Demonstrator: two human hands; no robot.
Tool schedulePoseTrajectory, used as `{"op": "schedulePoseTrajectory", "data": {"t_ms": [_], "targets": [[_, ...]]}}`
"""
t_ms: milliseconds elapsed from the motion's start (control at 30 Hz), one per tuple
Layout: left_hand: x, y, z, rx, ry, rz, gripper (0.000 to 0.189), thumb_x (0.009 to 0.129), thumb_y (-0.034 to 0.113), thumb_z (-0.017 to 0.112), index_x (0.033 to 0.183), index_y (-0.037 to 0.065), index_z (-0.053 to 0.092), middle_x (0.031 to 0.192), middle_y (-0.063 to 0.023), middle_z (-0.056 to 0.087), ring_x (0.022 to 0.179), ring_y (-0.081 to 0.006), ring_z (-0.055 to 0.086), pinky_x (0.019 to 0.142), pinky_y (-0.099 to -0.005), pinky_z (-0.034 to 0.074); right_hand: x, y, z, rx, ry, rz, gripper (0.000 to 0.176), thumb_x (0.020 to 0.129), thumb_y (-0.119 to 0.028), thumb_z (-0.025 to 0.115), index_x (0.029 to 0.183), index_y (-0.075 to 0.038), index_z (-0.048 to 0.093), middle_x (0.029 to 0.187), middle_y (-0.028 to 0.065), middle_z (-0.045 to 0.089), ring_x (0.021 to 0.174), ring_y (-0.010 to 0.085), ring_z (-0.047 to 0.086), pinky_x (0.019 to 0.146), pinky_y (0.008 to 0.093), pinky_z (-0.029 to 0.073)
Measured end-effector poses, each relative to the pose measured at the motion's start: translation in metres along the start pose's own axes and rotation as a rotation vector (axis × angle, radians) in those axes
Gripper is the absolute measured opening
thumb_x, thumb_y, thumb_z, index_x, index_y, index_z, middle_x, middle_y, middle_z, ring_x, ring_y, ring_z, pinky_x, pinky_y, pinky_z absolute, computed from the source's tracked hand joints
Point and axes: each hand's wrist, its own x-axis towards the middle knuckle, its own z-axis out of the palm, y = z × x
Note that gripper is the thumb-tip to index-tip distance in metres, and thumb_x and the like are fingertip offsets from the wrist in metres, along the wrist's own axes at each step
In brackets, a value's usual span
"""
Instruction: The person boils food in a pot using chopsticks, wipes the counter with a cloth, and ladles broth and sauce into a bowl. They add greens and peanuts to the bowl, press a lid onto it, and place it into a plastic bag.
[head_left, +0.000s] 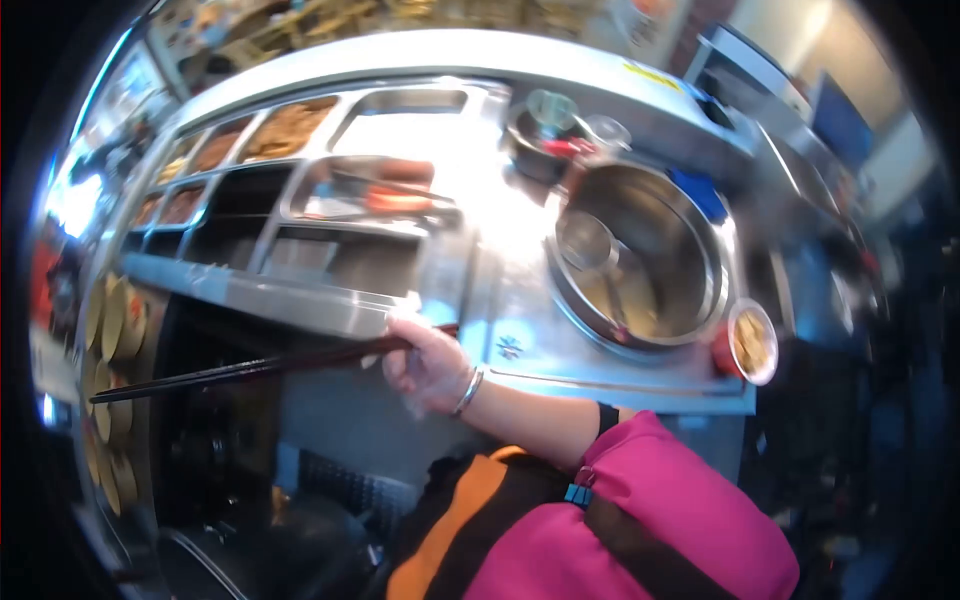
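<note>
My right hand point(428, 368) is closed around a pair of long dark chopsticks point(250, 368). They point to the left, past the front edge of the steel counter. A bracelet circles the wrist, and a magenta sleeve covers the upper arm. My left hand is out of view. To the right of the hand, a large steel pot point(690, 250) is set into the counter, with a ladle point(588, 243) inside it and some yellowish content at the bottom. A red and white bowl point(752, 343) of pale food stands beside the pot, near the counter's corner.
Steel food pans point(290, 130) with brown food line the back left, and tongs point(385, 190) lie across one. A smaller pot point(540, 140) holds a greenish cup behind the large pot. Stacked round yellowish containers point(118, 320) stand at far left. A white ledge point(400, 50) runs behind.
</note>
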Motion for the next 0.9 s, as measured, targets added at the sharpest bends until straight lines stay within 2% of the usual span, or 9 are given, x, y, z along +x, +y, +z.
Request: {"op": "schedulePoseTrajectory", "data": {"t_ms": [67,267,400,467,600,667,733,800,900], "targets": [[-0.008,-0.041,0.022,-0.094,-0.348,-0.122,0.03,0.09,0.016,0.042,0.111,-0.003,0.051,0.077,-0.0101,0.057,0.071,-0.0162,0.054,0.067,-0.0219,0.043,-0.034,-0.03,-0.02,0.105,0.047,-0.066,0.027,0.088,-0.028,0.043,0.075,-0.006,0.054,0.046,0.0051,0.048,0.038,0.0174,0.042,0.037,0.0253,0.032],[-0.106,0.089,0.172,-0.528,-1.412,-0.707,0.022,0.083,0.007,0.05,0.102,-0.003,0.054,0.067,-0.007,0.057,0.056,-0.0108,0.054,0.054,-0.02,0.044,-0.142,-0.103,-0.058,0.066,0.136,-0.596,0.028,0.089,-0.025,0.041,0.074,-0.005,0.054,0.045,0.0025,0.048,0.036,0.0146,0.041,0.035,0.0253,0.032],[-0.177,0.124,0.222,-0.507,-2.165,-0.326,0.021,0.083,0.008,0.053,0.103,0.002,0.057,0.081,-0.0073,0.061,0.072,-0.0112,0.059,0.061,-0.0202,0.047,-0.237,-0.118,-0.085,-0.005,0.03,-0.877,0.038,0.091,-0.028,0.037,0.061,-0.007,0.049,0.044,0.0021,0.046,0.034,0.0124,0.041,0.032,0.0217,0.031],[-0.209,0.141,0.24,-0.624,-2.336,-0.376,0.022,0.084,0.01,0.052,0.103,0.001,0.056,0.084,-0.007,0.061,0.078,-0.0115,0.058,0.064,-0.0227,0.047,-0.292,-0.122,-0.098,0.079,0.483,-1.114,0.041,0.091,-0.031,0.037,0.06,-0.007,0.049,0.042,0.0002,0.04,0.032,0.0112,0.036,0.03,0.0211,0.027],[-0.264,0.184,0.256,-0.658,-2.549,-0.599,0.025,0.085,0.012,0.051,0.108,0.002,0.054,0.088,-0.0082,0.061,0.081,-0.0132,0.058,0.068,-0.0254,0.048,-0.414,-0.132,-0.154,0.162,0.529,-1.345,0.039,0.09,-0.033,0.04,0.067,-0.003,0.051,0.046,-0.0009,0.038,0.038,0.0098,0.037,0.036,0.0211,0.031],[-0.287,0.204,0.263,-0.865,-2.723,-1.452,0.032,0.085,0.012,0.05,0.114,0.0,0.047,0.092,-0.0097,0.06,0.086,-0.0146,0.058,0.071,-0.0283,0.049,-0.455,-0.131,-0.176,0.153,0.605,-1.479,0.037,0.088,-0.033,0.044,0.074,0.001,0.053,0.05,-0.0013,0.041,0.046,0.0083,0.041,0.043,0.0209,0.035],[-0.318,0.236,0.267,-0.778,-2.772,-1.382,0.036,0.085,0.013,0.05,0.119,0.0,0.042,0.095,-0.01,0.058,0.086,-0.0152,0.058,0.071,-0.0299,0.049,-0.474,-0.141,-0.207,0.029,0.431,-1.465,0.037,0.087,-0.033,0.046,0.083,0.003,0.053,0.059,0.0027,0.05,0.062,0.012,0.051,0.057,0.024,0.042],[-0.361,0.272,0.269,-0.689,-2.809,-1.338,0.042,0.085,0.013,0.049,0.123,0.0,0.037,0.098,-0.0103,0.057,0.087,-0.0158,0.057,0.072,-0.0315,0.049,-0.465,-0.163,-0.21,0.488,0.993,-1.647,0.037,0.087,-0.034,0.045,0.087,0.003,0.051,0.067,0.0085,0.057,0.079,0.0187,0.056,0.075,0.031,0.043],[-0.439,0.314,0.275,-0.527,-2.762,-1.107,0.061,0.083,0.02,0.055,0.131,0.002,0.02,0.109,-0.0094,0.049,0.088,-0.0163,0.056,0.071,-0.0332,0.05,-0.471,-0.19,-0.284,0.316,0.75,-1.491,0.039,0.089,-0.035,0.041,0.083,0.0,0.055,0.082,0.0138,0.062,0.094,0.0231,0.055,0.09,0.037,0.036]]}}
